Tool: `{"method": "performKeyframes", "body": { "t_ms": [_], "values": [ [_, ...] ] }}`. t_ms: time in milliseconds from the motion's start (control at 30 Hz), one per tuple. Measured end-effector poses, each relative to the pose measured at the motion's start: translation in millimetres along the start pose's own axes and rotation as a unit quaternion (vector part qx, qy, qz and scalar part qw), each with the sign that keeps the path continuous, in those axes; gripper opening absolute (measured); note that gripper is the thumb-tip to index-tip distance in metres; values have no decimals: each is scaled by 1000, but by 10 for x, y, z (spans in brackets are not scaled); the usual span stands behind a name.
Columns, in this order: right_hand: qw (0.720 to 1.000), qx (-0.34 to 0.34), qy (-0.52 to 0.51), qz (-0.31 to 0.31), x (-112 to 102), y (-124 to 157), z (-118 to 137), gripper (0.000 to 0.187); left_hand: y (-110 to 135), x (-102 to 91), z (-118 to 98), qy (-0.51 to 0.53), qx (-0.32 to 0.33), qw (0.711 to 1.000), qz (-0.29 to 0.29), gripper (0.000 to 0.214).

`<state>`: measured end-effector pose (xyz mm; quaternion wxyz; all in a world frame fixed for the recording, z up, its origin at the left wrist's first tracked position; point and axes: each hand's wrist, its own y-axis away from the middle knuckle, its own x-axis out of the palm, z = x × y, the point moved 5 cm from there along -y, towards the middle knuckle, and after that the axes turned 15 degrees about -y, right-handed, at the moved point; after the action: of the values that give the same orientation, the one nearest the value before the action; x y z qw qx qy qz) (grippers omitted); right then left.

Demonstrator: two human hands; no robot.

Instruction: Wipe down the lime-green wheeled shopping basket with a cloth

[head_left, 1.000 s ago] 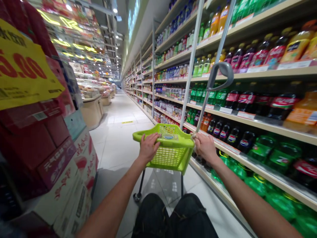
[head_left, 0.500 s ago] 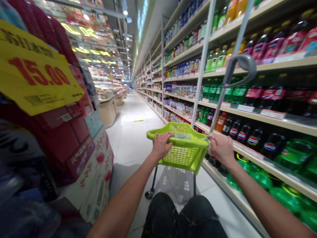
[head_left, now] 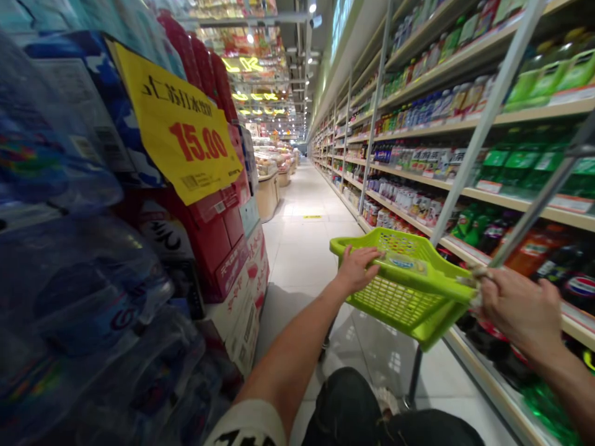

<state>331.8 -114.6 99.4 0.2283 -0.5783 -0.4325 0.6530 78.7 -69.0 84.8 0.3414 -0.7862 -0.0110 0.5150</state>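
A lime-green shopping basket (head_left: 400,291) on wheeled legs stands in a supermarket aisle in front of me. My left hand (head_left: 357,268) is closed over the near left rim of the basket. My right hand (head_left: 520,311) grips the near right corner, where the basket's grey pull-handle rod (head_left: 534,207) rises up to the right. The basket looks empty apart from a label on its rim. My dark trousers (head_left: 372,415) show at the bottom.
Shelves of bottled drinks (head_left: 465,167) run along the right. On the left stands a stack of red cartons (head_left: 223,235) and shrink-wrapped bottle packs (head_left: 83,279) with a yellow 15.00 price sign (head_left: 181,142). The white tiled aisle floor (head_left: 302,235) stretches ahead.
The view has swung left and forward. The basket now sits further right and tilted, and the stack with the price sign is much closer. Both hands stay on the basket rim.
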Motion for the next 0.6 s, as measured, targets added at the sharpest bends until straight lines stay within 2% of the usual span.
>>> {"method": "performKeyframes", "body": {
  "t_ms": [67,233,300,400,500,567,600],
  "values": [
    [1000,21,2,7,64,-33,-36,25,-44,20,16,3,-12,1000,-4,31],
    [992,-43,-117,10,363,-160,572,27,-179,80,67,1,-34,999,0,31],
    [989,-56,-133,24,427,-166,619,29,-228,96,99,-6,-34,999,3,31],
    [993,-16,-110,48,392,-114,241,28,-298,127,133,-8,-13,1000,2,32],
    [995,78,-58,39,257,-54,-280,26,-362,171,143,-13,3,1000,1,34],
    [990,128,-53,30,226,-55,-435,26,-397,199,136,-18,9,1000,5,35],
    [988,140,-65,29,242,-74,-428,26,-413,211,131,-20,13,1000,9,35]
  ]
}}
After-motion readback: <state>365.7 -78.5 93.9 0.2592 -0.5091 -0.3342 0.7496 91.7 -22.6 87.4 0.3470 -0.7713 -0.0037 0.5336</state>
